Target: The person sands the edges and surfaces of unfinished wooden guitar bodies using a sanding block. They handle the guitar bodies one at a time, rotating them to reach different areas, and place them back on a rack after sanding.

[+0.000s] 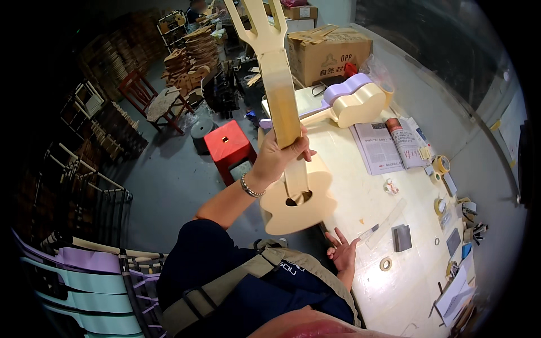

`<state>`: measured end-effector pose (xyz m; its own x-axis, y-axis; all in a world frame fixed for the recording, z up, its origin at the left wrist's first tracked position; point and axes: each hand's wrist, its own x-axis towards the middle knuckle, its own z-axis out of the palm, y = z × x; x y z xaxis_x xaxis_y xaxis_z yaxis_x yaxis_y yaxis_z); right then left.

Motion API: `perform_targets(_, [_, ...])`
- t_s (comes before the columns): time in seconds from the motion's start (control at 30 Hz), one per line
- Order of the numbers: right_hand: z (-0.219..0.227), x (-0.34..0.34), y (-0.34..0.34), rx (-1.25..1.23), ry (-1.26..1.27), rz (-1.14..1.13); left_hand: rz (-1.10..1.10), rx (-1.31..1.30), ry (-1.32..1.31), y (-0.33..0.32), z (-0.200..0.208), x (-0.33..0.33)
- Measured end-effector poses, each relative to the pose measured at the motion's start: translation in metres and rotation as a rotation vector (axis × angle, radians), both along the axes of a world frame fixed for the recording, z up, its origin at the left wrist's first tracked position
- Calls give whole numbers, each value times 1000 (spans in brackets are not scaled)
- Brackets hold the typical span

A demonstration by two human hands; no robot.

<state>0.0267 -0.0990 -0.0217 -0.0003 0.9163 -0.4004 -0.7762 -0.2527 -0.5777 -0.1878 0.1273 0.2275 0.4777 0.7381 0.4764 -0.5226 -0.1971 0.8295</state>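
Note:
An unstrung, cream-coloured ukulele (283,110) is held up in front of me, its slotted headstock pointing away and its body toward me. My left hand (279,155) wraps round the neck just above the body. Masking covers part of the neck, and a loose flap lies by the soundhole. My right hand (342,253) is apart from the ukulele, palm up with fingers spread, beside the table's near edge. Close to its fingertips lies a slim, knife-like tool (369,231) next to a clear strip (389,222).
The pale worktable (360,197) carries two more ukuleles (358,105), an open magazine (389,146), tape rolls (385,263), a grey block (402,238) and a cardboard box (329,53). A red stool (226,145) stands left of it. Coloured instrument parts (90,287) hang on a rack at lower left.

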Motion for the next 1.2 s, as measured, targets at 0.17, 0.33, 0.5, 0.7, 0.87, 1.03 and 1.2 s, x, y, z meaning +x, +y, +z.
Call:
perform_targets(0.17, [3,-3,11,-13,-89,47,231,40,110,-3,-15,-20])
perform_targets(0.33, [10,-3,17,8,-147,71,263,80,130,-4,-26,-28])
perform_targets(0.5, [63,0,31,121,-452,-93,46,153,99,4,-14,-14])
perform_targets(0.7, [212,2,78,736,-1423,-242,193,344,76,13,36,45])
perform_targets(0.87, [267,1,131,791,-1874,-219,70,705,256,16,48,114])
perform_targets(1.03, [251,14,161,588,-1382,-390,42,716,180,32,65,138])
perform_targets(1.2, [256,16,178,413,-1471,-482,-51,761,-140,76,109,139])
